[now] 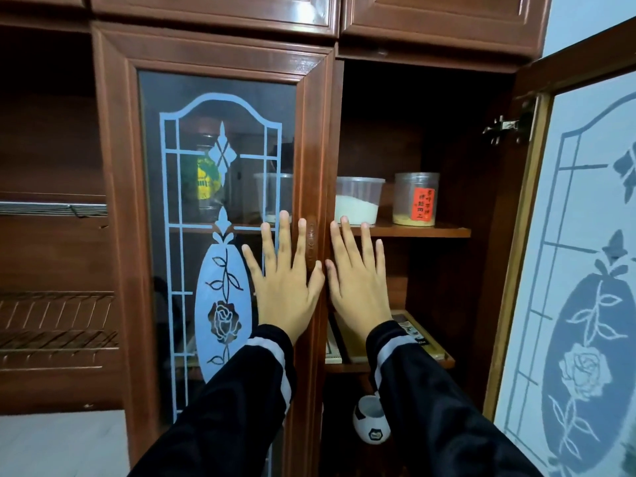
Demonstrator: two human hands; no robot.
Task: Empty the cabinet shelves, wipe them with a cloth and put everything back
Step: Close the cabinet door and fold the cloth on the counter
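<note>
Fingers (284, 235) on both hands are straight and fanned apart, gripping nothing, palms turned toward the cabinet (220, 46). Glossy black sleeves (241, 407) with a pale cuff band lead up to them. The left hand (287, 287) is spread flat over the frame of the closed left door (113, 201); whether it presses the wood I cannot tell. The right hand (358, 284) is raised just beside it, before the open compartment. Between the two runs a slim carved handle (311, 242). The wood is reddish-brown and lacquered, and each door has dark glass with a frosted rose. The right door (585, 270) is swung wide on a metal hinge (506, 127). Low inside sits a rounded white cup (371, 423); above it flat boxes (426, 342) lie on the middle shelf. The upper shelf (430, 232) carries a clear tub (358, 201) of white powder and a cylindrical jar (416, 199) with a red label. Far left is a wire rack (55, 321).
</note>
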